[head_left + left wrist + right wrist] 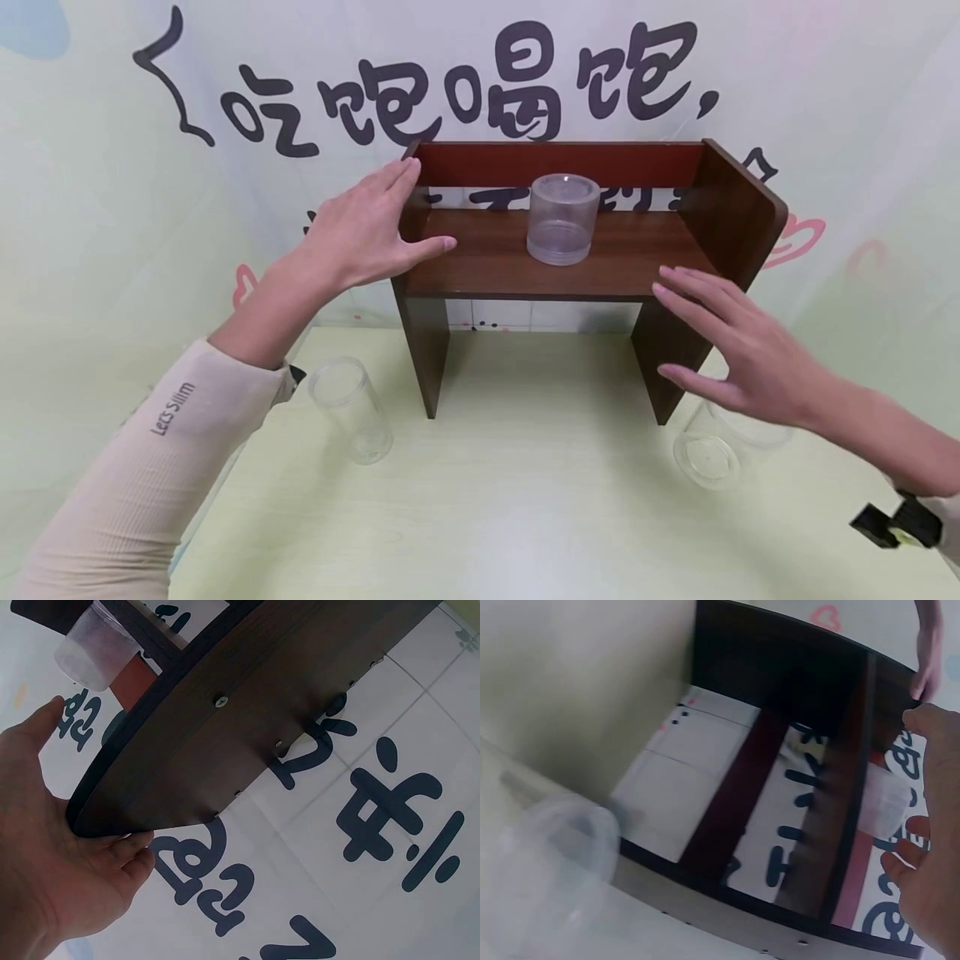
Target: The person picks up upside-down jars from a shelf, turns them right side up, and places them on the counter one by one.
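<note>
A brown wooden desk shelf [480, 250] stands on the table, with a clear, empty-looking jar [562, 221] upright on its upper board. My left hand [367, 225] is at the shelf's left side panel, fingers extended and thumb spread apart. In the left wrist view, the panel's rounded corner lies between the thumb and fingers of the left hand [67, 870]; firm contact is hard to judge. My right hand [750, 350] is held before the right side panel, fingers extended, holding nothing. The right wrist view shows the right hand [934, 847] near the shelf's upper part.
A clear jar [352, 412] stands on the table left of the shelf. Another clear jar [705, 458] sits at the right, partly hidden under my right hand. Behind the shelf hangs a pale backdrop [847, 108] with large dark characters.
</note>
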Demonstrator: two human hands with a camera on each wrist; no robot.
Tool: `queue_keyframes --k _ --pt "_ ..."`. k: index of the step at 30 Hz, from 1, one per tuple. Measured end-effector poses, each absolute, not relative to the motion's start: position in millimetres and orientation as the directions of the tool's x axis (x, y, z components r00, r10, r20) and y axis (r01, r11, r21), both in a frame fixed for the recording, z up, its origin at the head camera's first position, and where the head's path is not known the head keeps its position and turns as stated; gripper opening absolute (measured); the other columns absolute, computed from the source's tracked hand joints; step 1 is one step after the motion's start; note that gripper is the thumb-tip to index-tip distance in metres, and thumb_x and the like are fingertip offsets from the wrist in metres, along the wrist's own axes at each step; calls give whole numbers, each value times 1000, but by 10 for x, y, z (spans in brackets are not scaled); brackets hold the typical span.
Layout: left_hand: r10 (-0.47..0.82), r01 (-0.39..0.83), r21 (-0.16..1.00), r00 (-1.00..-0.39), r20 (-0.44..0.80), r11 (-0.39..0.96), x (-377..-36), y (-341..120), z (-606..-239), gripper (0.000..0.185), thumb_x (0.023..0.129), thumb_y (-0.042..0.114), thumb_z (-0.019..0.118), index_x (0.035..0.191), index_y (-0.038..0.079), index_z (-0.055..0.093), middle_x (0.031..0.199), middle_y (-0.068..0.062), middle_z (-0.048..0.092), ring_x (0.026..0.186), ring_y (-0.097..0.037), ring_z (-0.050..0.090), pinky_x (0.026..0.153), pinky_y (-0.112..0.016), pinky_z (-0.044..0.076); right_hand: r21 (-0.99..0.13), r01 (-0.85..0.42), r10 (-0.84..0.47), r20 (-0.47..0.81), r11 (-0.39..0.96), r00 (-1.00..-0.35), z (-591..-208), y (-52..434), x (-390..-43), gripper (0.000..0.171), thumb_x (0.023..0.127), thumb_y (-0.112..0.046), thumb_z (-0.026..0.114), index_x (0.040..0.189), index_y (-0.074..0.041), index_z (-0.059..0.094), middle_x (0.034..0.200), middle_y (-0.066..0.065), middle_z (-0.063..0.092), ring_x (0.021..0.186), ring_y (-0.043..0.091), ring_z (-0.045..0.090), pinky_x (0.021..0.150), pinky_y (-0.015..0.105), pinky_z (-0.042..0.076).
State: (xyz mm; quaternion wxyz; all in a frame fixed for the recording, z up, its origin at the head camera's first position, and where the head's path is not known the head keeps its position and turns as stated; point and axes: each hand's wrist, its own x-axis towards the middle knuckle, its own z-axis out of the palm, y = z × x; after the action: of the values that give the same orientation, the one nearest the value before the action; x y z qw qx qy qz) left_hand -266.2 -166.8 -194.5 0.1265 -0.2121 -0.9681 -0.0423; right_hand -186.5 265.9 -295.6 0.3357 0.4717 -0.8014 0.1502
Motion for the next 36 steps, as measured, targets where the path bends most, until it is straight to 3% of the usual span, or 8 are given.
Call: queue_keyframes --k 8,12,16,19,36 --pt "398 420 31 -879 263 907 -2657 -1668 -1943 109 96 76 52 170 6 12 177 -12 16 162 -34 19 121 -67 34 35 -837 -618 691 546 -374 -2649 2507 -2122 81 103 -63 55 155 0 51 158 22 50 144 43 47 126 25 29" --pt "396 419 32 -878 267 907 -2655 -1674 -1941 109 96 75 52 170 6 13 177 -13 17 162 -35 20 119 -67 35 29 -821 -608 686 570 -399 -2527 2406 -2270 81 103 -63 56 156 -2 50 160 20 49 145 41 46 125 40 37" --pt "399 422 31 -877 269 906 -2651 -1672 -1939 108 96 75 53 170 5 14 177 -14 17 162 -35 21 119 -68 36 2 -797 -599 660 604 -452 -2425 2305 -2397 78 93 -38 80 157 -4 50 161 20 47 147 41 44 119 57 43" --pt "400 424 33 -876 269 905 -2652 -1669 -1941 108 96 75 53 170 5 14 177 -13 17 162 -35 21 118 -68 36 -29 -783 -589 642 622 -491 -2378 2230 -2475 83 83 -17 88 156 -3 51 161 20 46 148 41 43 117 61 43" --pt "398 424 41 -876 274 905 -2643 -1668 -1952 108 96 75 53 170 5 16 177 -13 18 162 -35 21 118 -68 36 -124 -699 -562 505 704 -656 -2196 1761 -2903 76 95 -29 80 160 -7 47 164 19 44 154 37 36 121 59 40"
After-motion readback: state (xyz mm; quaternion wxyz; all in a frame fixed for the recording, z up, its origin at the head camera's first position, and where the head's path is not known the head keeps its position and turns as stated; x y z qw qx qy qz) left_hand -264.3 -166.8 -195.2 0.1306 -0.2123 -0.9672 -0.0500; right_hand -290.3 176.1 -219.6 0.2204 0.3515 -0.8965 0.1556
